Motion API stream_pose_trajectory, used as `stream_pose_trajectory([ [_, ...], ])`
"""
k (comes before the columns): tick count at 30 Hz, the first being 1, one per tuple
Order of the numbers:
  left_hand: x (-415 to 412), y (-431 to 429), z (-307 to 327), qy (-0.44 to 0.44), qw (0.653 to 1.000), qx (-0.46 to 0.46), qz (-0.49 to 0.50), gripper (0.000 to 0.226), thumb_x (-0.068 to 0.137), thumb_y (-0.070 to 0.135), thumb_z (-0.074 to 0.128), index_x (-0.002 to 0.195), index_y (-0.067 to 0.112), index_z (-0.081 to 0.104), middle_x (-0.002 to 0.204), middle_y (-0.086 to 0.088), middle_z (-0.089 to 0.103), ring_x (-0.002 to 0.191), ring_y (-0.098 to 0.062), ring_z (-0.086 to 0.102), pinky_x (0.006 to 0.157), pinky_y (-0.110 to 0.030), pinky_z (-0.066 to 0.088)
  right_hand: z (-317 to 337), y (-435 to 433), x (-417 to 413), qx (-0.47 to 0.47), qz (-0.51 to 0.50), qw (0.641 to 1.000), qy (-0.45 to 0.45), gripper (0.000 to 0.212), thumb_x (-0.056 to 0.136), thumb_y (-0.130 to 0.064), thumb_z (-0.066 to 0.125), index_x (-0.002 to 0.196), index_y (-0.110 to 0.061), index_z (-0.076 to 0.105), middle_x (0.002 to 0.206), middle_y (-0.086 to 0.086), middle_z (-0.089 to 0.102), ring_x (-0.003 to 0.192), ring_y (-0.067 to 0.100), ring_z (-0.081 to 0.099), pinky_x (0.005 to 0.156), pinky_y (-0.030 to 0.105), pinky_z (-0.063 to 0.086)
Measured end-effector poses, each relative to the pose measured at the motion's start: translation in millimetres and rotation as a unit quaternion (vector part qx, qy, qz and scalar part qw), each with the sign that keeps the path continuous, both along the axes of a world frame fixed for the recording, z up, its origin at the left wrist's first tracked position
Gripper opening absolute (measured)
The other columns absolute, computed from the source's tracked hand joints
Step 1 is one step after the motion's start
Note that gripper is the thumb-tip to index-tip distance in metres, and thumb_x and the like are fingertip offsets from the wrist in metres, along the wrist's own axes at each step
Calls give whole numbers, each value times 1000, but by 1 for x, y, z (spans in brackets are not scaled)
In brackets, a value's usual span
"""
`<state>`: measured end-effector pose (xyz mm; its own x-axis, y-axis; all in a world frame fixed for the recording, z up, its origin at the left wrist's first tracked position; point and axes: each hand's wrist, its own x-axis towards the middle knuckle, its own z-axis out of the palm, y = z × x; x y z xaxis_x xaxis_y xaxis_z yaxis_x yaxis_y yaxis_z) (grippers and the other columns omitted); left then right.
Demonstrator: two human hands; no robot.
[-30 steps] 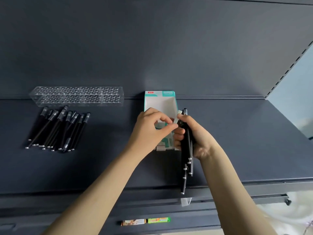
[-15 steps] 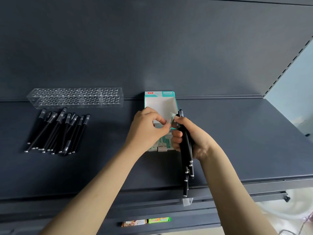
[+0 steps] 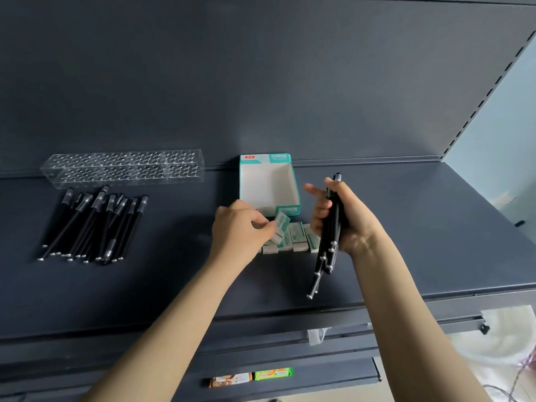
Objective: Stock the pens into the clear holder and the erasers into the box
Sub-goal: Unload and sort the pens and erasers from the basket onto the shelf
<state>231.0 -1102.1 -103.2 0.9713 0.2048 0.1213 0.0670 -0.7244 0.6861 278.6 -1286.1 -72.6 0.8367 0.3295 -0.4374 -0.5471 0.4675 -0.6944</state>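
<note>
**While the left hand point(image 3: 240, 227) pinches an eraser point(image 3: 282, 224), the right hand point(image 3: 345, 221) grips a bundle of pens point(image 3: 330, 242)**

Where the eraser tilts between the left thumb and fingertips, it hangs just in front of the box point(image 3: 280, 158), whose open white inside faces up just beyond both hands. Under the left fingertips a row of erasers point(image 3: 298, 240) lies side by side on the shelf point(image 3: 406, 242), reaching across to the right hand. Right fingers curl round the black bundle, the forefinger held out straight toward the box. The bundle's long axis runs from above the thumb down toward the person, silver ends nearest. Far left of the left hand, loose pens point(image 3: 95, 224) lie much the same way, silver ends near, grey grips toward the clear holder point(image 3: 121, 168), which stretches crosswise beyond them. A red label and a teal panel mark the box's back flap; the print there, and on the eraser sleeves, is too small to read.
</note>
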Motion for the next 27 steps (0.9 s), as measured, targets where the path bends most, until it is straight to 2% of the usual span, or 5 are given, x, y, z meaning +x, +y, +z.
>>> stream_pose_trajectory([
  [6,-15,-7,8,-80,995,-59,5,9,88,26,68,89,17,69,97,5,60,92,-19,56,80,-32,49,2,0,3,36,-57,998,0,24,95,-37,55,97,-14,62,54,-9,39,44,6,42,50,19,36],
  [11,-46,-2,33,58,975,-203,-74,49,92,62,42,97,20,67,89,-2,69,86,-16,64,85,-40,52,11,32,-1,66,-133,989,-5,28,96,-27,57,71,-19,48,54,-5,44,45,9,44,50,19,44],
  [15,-67,25,42,85,982,-150,-77,72,83,75,31,104,12,58,89,-10,66,78,-16,64,82,-43,52,12,78,-10,71,-149,986,7,20,95,-27,61,79,-17,53,59,-4,50,50,10,50,52,20,47],
  [20,-75,75,44,61,952,-301,10,32,95,54,45,104,26,56,84,-3,69,51,-14,55,41,-27,39,8,151,-24,45,-119,992,-13,22,95,-25,61,77,-18,52,60,-3,50,54,9,50,59,25,43],
  [27,-84,175,37,77,936,-340,58,25,98,40,52,93,16,59,67,-6,54,41,-10,30,38,-20,20,1,254,-36,26,-27,999,-8,19,92,-24,67,80,-17,54,64,-2,55,64,12,58,66,28,48],
])
